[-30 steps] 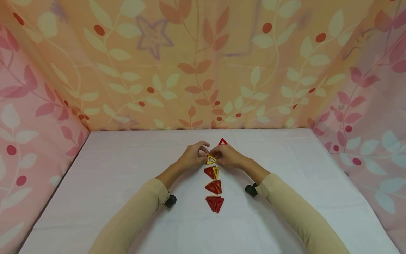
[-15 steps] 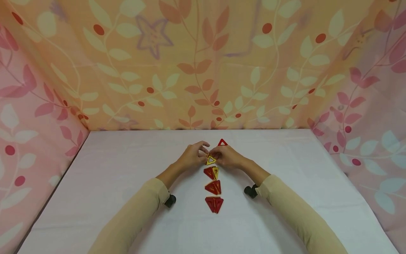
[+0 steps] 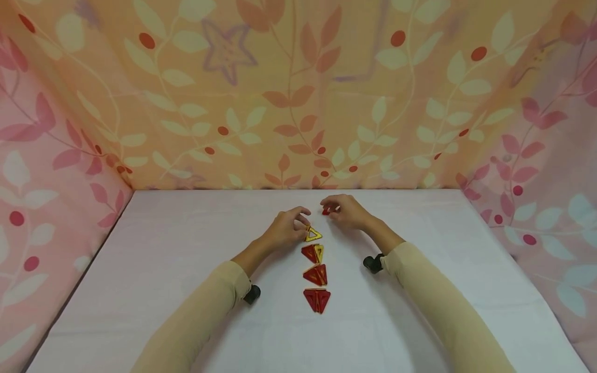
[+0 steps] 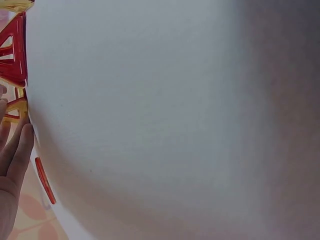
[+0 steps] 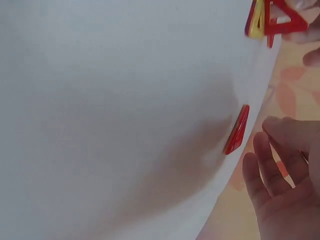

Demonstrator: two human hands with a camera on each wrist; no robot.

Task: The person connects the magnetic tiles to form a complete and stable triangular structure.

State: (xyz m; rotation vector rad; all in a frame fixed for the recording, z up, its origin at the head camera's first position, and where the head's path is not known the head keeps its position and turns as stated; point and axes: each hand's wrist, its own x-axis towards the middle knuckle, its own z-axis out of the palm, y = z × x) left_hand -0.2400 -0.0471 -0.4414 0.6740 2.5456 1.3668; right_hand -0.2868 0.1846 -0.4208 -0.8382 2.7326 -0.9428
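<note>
At the far end of a row of tiles, my left hand (image 3: 286, 229) holds a yellow open-frame triangle tile (image 3: 317, 237) by its left side. A bit of red shows beside it at the fingertips. In the left wrist view, my left fingers (image 4: 21, 150) lie against the yellow tile (image 4: 20, 106). Farther back, my right hand (image 3: 350, 212) is over a red triangle tile (image 3: 325, 212), which it partly covers. The right wrist view shows this red tile (image 5: 237, 131) lying on the white cloth, a gap from my loosely bent right fingers (image 5: 270, 170).
Toward me stand a red and yellow tile shape (image 3: 310, 253) and two red tile shapes, one in the middle (image 3: 315, 275) and one nearest (image 3: 316, 300). White cloth (image 3: 186, 228) covers the table. A patterned curtain (image 3: 261, 129) rises behind it.
My right hand has left the yellow tile and moved back and right to the red tile. The left hand stays in place with the yellow tile, which looks slightly turned.
</note>
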